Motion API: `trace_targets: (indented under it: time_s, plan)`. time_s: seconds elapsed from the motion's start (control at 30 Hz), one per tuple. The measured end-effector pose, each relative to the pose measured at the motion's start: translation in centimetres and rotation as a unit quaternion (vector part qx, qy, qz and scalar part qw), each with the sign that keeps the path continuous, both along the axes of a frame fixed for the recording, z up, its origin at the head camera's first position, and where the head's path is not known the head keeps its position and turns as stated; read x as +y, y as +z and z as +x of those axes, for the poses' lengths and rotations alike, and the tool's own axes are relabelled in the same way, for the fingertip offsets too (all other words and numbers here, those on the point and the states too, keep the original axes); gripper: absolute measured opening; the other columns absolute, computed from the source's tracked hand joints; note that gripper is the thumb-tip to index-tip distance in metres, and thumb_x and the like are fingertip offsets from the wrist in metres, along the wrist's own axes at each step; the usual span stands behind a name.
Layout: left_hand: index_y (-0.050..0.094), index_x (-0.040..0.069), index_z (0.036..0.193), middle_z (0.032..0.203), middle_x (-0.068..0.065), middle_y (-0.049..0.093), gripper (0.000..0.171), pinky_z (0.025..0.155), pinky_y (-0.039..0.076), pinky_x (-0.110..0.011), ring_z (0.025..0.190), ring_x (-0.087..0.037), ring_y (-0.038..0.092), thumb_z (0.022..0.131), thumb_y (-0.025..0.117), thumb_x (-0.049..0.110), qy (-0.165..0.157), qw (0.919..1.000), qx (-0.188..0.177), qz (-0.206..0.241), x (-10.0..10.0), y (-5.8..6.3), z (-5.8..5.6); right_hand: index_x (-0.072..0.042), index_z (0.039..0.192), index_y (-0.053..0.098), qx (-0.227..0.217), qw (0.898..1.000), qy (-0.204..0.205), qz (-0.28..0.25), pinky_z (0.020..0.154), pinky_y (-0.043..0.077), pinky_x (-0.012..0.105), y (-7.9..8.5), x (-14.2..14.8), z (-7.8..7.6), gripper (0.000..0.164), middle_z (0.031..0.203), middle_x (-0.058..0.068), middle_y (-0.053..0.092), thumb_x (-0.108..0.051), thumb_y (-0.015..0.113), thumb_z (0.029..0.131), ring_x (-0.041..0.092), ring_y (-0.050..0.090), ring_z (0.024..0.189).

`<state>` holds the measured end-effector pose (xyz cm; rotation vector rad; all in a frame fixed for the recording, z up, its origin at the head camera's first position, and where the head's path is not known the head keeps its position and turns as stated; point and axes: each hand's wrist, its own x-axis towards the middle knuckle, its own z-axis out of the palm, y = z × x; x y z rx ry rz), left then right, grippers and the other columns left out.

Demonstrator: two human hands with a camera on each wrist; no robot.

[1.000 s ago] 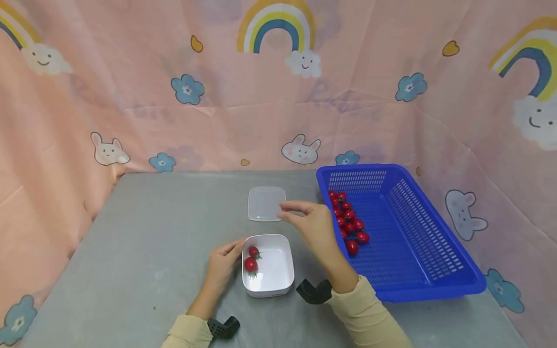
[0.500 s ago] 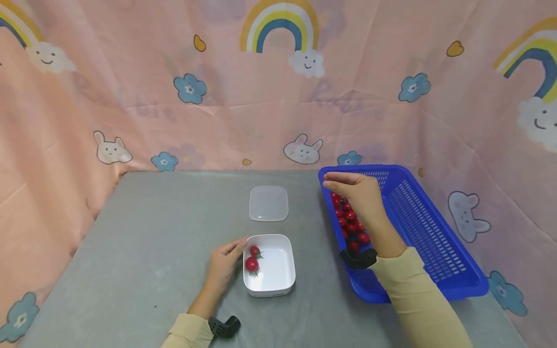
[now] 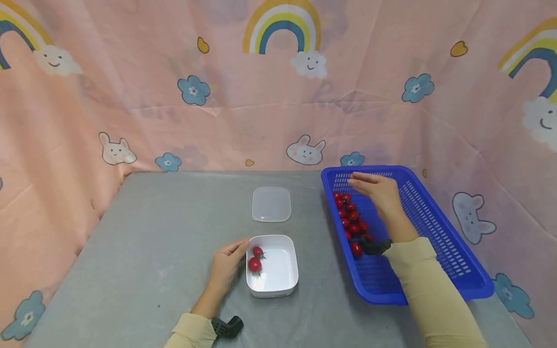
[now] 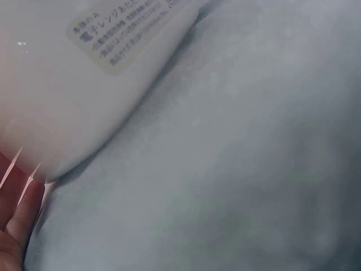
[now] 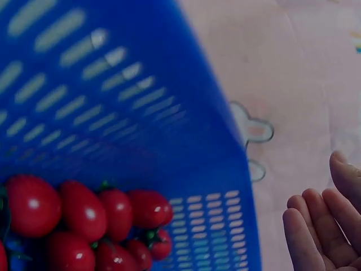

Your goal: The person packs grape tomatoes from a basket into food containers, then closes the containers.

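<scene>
My left hand rests its fingers against the left wall of a white square plastic container. In the left wrist view the fingers lie along the outside of the container, which bears a printed label. Inside it, two red cherry tomatoes with green stems sit at the left. My right hand hovers over the far part of a blue basket, fingers extended and nothing held. Several cherry tomatoes line the basket's left side; the right wrist view shows these tomatoes close up.
A clear, flat plastic lid lies on the grey table behind the container. The basket's raised rim stands between the container and the tomatoes. A pink patterned curtain hangs behind and at both sides.
My right hand has moved right, from near the lid to over the blue basket. The left hand stays at the container, and the two tomatoes inside have not moved.
</scene>
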<state>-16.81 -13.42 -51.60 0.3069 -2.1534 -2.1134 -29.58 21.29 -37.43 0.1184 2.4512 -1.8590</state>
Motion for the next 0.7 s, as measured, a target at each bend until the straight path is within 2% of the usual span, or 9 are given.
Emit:
trace_targets:
  time_s: [0.03,0.13,0.2,0.27,0.33,0.4,0.47,0.57,0.7]
  plan:
    - [0.073,-0.006,0.111,0.112,-0.022,0.073,0.03,0.079,0.054,-0.017,0.085,0.002,0.067,0.093,0.07,0.017,0.0,1.0,0.001,0.005,0.0,0.0,0.0,0.0,0.138,0.056,-0.009,1.0,-0.004,0.002,0.099,0.049,0.021,-0.3,0.3,-0.3,0.06,0.094,-0.027,0.068,-0.033,0.073,0.09,-0.013,0.063,0.088]
    - [0.072,-0.006,0.112,0.113,-0.022,0.072,0.03,0.079,0.054,-0.016,0.085,0.003,0.066,0.093,0.07,0.017,-0.001,1.0,0.002,0.007,0.0,0.1,-0.1,-0.003,0.141,0.054,-0.035,0.999,-0.006,0.027,0.111,0.042,0.033,-1.2,0.9,-0.9,0.062,0.124,-0.009,0.07,-0.037,0.071,0.091,-0.013,0.061,0.087]
    - [0.072,-0.006,0.112,0.113,-0.022,0.072,0.03,0.08,0.053,-0.016,0.085,0.003,0.066,0.093,0.07,0.016,-0.001,1.0,0.001,0.007,0.0,0.1,-0.1,-0.004,0.142,0.053,-0.051,0.998,-0.004,0.037,0.116,0.038,0.04,-1.7,1.2,-1.3,0.062,0.142,0.007,0.06,-0.038,0.07,0.092,-0.013,0.06,0.086]
    - [0.072,-0.005,0.112,0.113,-0.02,0.073,0.029,0.08,0.053,-0.016,0.086,0.004,0.066,0.093,0.07,0.017,0.0,1.0,0.002,0.001,0.0,0.1,-0.1,-0.003,0.143,0.052,-0.059,0.997,-0.001,0.04,0.117,0.036,0.042,-2.1,1.4,-1.6,0.062,0.148,0.017,0.05,-0.037,0.069,0.093,-0.012,0.062,0.086]
    - [0.073,-0.005,0.112,0.112,-0.019,0.073,0.03,0.08,0.053,-0.016,0.086,0.004,0.065,0.093,0.07,0.018,0.001,1.0,0.002,-0.004,0.0,0.1,-0.1,-0.002,0.144,0.05,-0.064,0.997,0.003,0.039,0.117,0.035,0.043,-2.6,1.7,-1.9,0.064,0.149,0.019,0.047,-0.036,0.069,0.093,-0.01,0.065,0.091]
    - [0.073,-0.004,0.112,0.111,-0.017,0.074,0.03,0.08,0.053,-0.016,0.087,0.003,0.066,0.093,0.07,0.018,0.002,1.0,0.002,-0.008,0.0,0.1,-0.1,-0.002,0.145,0.049,-0.067,0.997,0.009,0.042,0.119,0.032,0.044,-2.9,1.9,-2.0,0.064,0.15,0.019,0.046,-0.035,0.068,0.094,0.001,0.068,0.106]
    - [0.073,-0.004,0.111,0.11,-0.017,0.074,0.03,0.079,0.054,-0.017,0.086,0.002,0.066,0.092,0.07,0.019,0.003,0.9999,0.004,-0.011,-0.1,0.0,-0.1,-0.001,0.146,0.047,-0.071,0.996,0.013,0.047,0.119,0.031,0.045,-3.3,2.1,-2.2,0.064,0.151,0.019,0.045,-0.034,0.067,0.095,0.015,0.063,0.124]
    - [0.073,-0.005,0.11,0.11,-0.017,0.075,0.03,0.079,0.054,-0.017,0.086,0.001,0.067,0.092,0.07,0.019,0.003,0.9999,0.006,-0.011,0.0,-0.1,-0.1,-0.002,0.148,0.044,-0.089,0.993,0.02,0.069,0.122,0.024,0.05,-3.8,2.5,-2.3,0.063,0.153,0.019,0.042,-0.033,0.065,0.097,0.031,0.047,0.138]
    - [0.074,-0.004,0.109,0.109,-0.016,0.075,0.029,0.079,0.054,-0.017,0.086,0.0,0.067,0.092,0.07,0.02,0.001,0.9999,0.006,-0.01,0.0,-0.1,0.0,-0.004,0.15,0.041,-0.124,0.988,0.026,0.087,0.122,0.02,0.054,-4.5,3.0,-2.4,0.063,0.155,0.019,0.038,-0.032,0.063,0.098,0.034,0.04,0.142]
